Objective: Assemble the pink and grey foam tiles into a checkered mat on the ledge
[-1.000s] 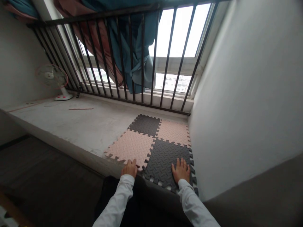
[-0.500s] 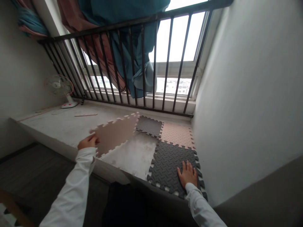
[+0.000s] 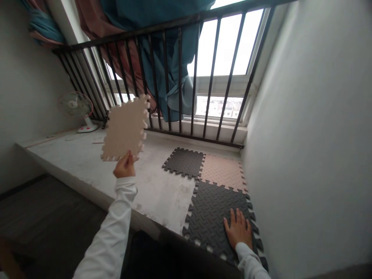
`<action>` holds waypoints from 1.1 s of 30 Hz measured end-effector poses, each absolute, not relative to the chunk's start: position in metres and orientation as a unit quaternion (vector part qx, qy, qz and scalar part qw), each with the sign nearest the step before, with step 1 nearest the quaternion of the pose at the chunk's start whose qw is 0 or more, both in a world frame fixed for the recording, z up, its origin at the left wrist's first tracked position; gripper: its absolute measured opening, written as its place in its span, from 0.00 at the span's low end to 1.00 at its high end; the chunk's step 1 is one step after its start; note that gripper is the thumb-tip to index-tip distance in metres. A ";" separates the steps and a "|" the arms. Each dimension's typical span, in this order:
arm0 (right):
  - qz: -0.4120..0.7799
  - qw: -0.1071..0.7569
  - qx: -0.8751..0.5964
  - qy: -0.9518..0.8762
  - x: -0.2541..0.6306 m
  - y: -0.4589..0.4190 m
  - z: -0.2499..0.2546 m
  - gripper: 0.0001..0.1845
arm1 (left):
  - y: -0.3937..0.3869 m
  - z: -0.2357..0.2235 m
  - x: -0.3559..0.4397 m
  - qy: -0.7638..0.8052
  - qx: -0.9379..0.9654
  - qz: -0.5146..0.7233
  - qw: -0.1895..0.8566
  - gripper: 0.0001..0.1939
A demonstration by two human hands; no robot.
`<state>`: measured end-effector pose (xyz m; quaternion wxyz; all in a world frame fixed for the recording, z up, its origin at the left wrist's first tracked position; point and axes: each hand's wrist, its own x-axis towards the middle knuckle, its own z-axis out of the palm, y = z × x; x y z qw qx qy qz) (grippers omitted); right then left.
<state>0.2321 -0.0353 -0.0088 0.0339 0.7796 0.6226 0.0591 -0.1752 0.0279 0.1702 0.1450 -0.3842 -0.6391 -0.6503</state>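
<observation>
Pinched at its lower edge, a beige foam mat tile point(image 3: 124, 126) stands upright in the air, held by my left hand point(image 3: 125, 166) above the ledge. My right hand point(image 3: 238, 229) lies flat with fingers spread on the near dark grey foam tile point(image 3: 213, 211), close to the right wall. Behind that tile is a pink-beige foam tile point(image 3: 223, 171), its toothed edge meeting the near one. To its left, a second dark grey tile point(image 3: 185, 162) adjoins it at the back of the ledge.
The tiles lie on a pale concrete ledge point(image 3: 162, 193) with a drop at its front edge. A black metal railing point(image 3: 180, 81) runs along the window, with teal and pink curtains point(image 3: 171, 58) behind it. A small fan point(image 3: 77, 106) stands at the far left. A white wall point(image 3: 305, 135) bounds the right.
My left hand has raised the beige tile and turned it from a low slant to upright. My right hand stays on the near dark tile. The view has shifted slightly.
</observation>
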 end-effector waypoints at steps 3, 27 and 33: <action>0.073 0.016 0.776 0.626 0.236 -0.033 -0.020 0.31 | 0.090 0.129 -0.125 -0.685 -0.454 -0.556 0.125 0.17; 0.060 -0.024 0.762 0.644 0.240 -0.036 -0.031 0.32 | 0.156 -0.021 0.016 -0.708 -0.700 -0.059 -0.075 0.22; 0.053 -0.023 0.765 0.641 0.240 -0.036 -0.029 0.32 | 0.157 -0.018 0.015 -0.708 -0.700 -0.053 -0.076 0.21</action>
